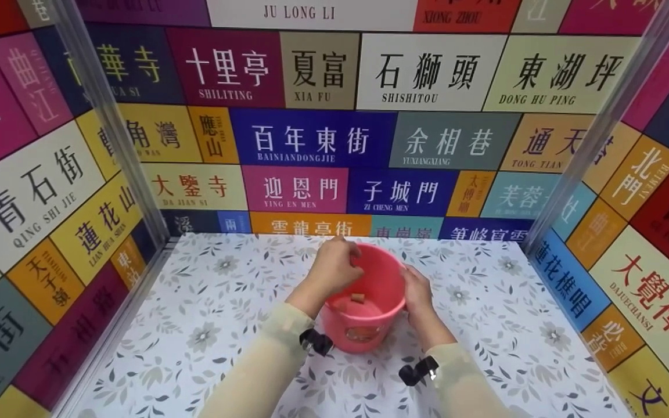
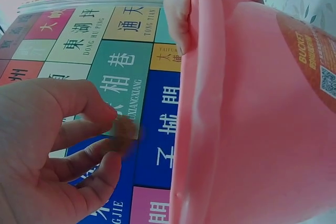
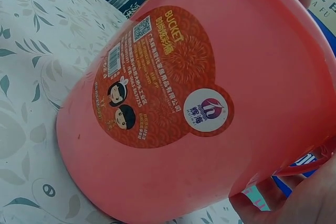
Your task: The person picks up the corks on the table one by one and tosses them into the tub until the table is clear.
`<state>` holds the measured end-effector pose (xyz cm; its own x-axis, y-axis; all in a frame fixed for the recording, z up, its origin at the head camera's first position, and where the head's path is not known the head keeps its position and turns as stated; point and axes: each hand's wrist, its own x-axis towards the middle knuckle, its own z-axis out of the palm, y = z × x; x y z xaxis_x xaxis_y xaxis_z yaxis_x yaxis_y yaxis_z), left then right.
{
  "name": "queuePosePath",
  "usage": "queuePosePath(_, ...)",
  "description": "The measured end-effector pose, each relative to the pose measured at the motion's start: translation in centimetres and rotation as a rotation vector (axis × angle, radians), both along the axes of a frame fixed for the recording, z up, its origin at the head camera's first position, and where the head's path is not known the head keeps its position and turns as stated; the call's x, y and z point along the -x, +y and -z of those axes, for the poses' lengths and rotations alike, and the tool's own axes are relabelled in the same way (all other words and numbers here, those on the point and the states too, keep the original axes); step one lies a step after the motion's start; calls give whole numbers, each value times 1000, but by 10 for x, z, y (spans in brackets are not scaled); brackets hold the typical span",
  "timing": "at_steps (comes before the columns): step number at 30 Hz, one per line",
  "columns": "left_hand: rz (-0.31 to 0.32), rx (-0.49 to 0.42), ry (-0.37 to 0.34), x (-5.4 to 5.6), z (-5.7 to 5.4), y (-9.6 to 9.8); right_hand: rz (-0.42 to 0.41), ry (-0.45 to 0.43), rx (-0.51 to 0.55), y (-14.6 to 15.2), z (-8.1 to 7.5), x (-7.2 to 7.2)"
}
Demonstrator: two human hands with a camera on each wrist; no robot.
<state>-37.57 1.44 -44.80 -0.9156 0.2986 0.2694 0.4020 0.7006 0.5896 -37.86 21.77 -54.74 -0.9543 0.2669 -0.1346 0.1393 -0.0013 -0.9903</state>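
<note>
A pink plastic bucket [image 1: 363, 334] stands on the flowered tabletop, its mouth tilted toward the head camera. Over its left rim, my left hand [image 1: 334, 267] is bent, thumb and fingertips slightly apart. Just below the left fingertips [image 2: 109, 121], a small brown piece [image 2: 127, 136] is blurred while the hand looks sharp. In the head view, a small brown block [image 1: 358, 298] shows within the bucket's mouth; whether it is the same piece is unclear. At the right side, my right hand [image 1: 418, 293] grips the bucket by its rim, near the handle [image 3: 304, 169].
A white tabletop [image 1: 218, 302] with grey leaf patterns lies under the bucket. Colourful sign-covered panels [image 1: 311, 139] enclose the back and both sides, with clear corner posts [image 1: 117, 122]. A black wrist device [image 1: 316, 342] sits on each sleeved forearm.
</note>
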Motion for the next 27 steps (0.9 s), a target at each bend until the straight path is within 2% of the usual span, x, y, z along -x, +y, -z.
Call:
queuePosePath(10,-13,40,24,-4,9,-3,16,22,-6,3,-1,-3)
queuePosePath(16,-25,14,36,-8,15,-5,28,12,2,6,1,-4)
queuePosePath(19,-50,-59,113,-11,22,-11,24,11,-5,4,1,-4)
queuePosePath(24,-95,-210,359,-14,38,-25,-10,-3,-63,1,1,-4)
queuePosePath(27,-124,-262,466,-14,46,-32,-54,-25,-55,6,-1,-4)
